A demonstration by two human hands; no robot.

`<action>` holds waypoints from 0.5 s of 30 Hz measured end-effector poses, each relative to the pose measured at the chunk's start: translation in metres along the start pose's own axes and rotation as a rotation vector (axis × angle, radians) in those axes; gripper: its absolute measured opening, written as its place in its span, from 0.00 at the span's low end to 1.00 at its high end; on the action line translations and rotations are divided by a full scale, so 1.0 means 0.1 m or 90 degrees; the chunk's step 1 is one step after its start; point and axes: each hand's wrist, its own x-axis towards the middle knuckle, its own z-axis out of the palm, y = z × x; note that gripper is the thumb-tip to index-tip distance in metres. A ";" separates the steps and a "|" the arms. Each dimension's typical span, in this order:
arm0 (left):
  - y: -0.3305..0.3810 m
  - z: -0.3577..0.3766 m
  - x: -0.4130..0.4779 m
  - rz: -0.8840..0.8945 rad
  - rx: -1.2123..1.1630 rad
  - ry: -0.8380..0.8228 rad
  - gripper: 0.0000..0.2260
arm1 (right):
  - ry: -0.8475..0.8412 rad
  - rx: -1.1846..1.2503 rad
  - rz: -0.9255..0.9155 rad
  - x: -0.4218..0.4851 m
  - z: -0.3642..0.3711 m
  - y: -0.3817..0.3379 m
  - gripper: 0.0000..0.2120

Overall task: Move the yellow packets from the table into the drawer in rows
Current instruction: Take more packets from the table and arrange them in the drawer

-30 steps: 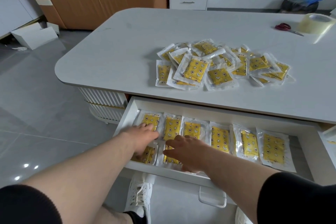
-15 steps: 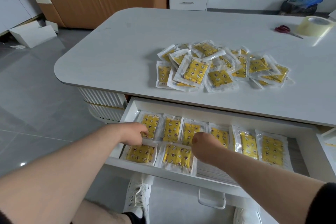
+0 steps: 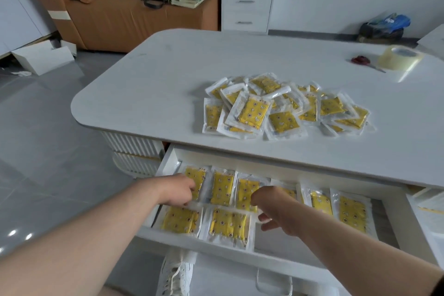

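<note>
White table (image 3: 156, 84) holds most packets (image 3: 283, 108) piled; drawer (image 3: 216, 247) has six in back row (image 3: 222, 188), two in front row (image 3: 228, 223). Left hand (image 3: 177, 190) curled at front packet, grip unclear; right hand (image 3: 271, 209) loose, empty.

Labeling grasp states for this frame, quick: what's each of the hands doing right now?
Left hand: fingers curled at the edge of a packet; grip cannot be told.
Right hand: open, fingers loosely curled, holding nothing.
</note>
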 end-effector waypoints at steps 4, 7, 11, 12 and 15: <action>0.22 -0.41 -0.21 0.134 -0.263 0.139 0.11 | -0.141 0.079 -0.107 -0.38 -0.50 -0.27 0.11; 0.45 -0.71 -0.35 0.207 -0.528 0.111 0.09 | -0.167 0.188 -0.203 -0.66 -0.95 -0.44 0.10; 0.75 -1.05 -0.22 0.157 -0.629 0.259 0.06 | 0.044 0.275 -0.276 -0.63 -1.43 -0.60 0.08; 0.81 -1.12 -0.13 0.128 -0.570 0.332 0.05 | 0.095 0.275 -0.278 -0.57 -1.50 -0.63 0.08; 1.01 -1.22 0.13 0.059 -0.366 0.467 0.08 | 0.209 0.267 -0.263 -0.37 -1.64 -0.72 0.04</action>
